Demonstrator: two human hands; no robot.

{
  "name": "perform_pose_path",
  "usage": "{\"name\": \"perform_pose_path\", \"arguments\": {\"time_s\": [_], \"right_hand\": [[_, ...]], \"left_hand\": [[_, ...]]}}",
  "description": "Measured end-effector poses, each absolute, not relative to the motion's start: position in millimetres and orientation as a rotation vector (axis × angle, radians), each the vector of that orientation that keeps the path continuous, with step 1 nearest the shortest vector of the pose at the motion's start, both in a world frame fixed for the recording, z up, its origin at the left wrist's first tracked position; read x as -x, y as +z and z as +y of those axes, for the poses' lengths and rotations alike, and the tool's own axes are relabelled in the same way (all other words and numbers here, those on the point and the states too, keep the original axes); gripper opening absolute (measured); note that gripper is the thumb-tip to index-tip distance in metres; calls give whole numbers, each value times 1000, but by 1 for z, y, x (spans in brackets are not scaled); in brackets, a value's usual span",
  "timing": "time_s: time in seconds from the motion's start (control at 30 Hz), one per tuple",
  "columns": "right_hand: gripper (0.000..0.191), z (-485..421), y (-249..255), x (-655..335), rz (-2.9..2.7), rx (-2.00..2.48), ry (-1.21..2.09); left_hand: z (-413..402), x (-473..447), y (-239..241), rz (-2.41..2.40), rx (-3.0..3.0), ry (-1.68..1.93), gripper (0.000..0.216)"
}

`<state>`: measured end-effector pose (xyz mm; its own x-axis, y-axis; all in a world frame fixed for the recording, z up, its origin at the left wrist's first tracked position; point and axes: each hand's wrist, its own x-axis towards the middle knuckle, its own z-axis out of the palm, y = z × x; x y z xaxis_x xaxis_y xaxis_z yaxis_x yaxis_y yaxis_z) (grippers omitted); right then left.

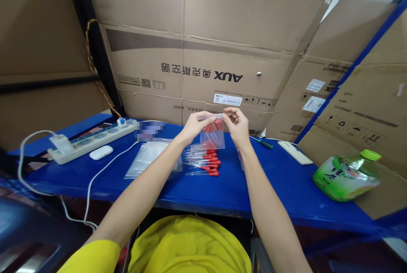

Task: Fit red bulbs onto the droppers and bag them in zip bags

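Both my hands pinch the top edge of a clear plastic bag (pixel 212 139) held up above the blue table. My left hand (pixel 197 125) grips its left corner and my right hand (pixel 235 123) its right corner. Inside the bag are several droppers with red rubber bulbs, bulbs upward. Below it on the table lies a pile of clear droppers with red bulbs (pixel 213 165), bulbs pointing right. A stack of flat clear plastic bags (pixel 149 158) lies left of the pile, partly behind my left forearm. Another bit of clear plastic shows beside my right wrist.
A white power strip (pixel 92 139) with plugs and cables, and a white earphone case (pixel 101 152), lie at left. On the right are a green-handled screwdriver (pixel 265 143), a pale flat object (pixel 295 152) and a green-capped bottle (pixel 346 175). Cardboard walls (pixel 203 52) enclose the back.
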<state>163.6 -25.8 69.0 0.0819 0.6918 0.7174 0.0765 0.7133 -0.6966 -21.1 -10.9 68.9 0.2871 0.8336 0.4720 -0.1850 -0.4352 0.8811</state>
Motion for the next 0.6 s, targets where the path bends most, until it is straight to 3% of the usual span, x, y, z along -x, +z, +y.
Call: {"name": "perform_pose_path", "arguments": {"time_s": [0.6], "right_hand": [[42, -27, 60, -160, -1466, 816, 619]], "left_hand": [[-12, 27, 66, 634, -1681, 1410, 39]]}}
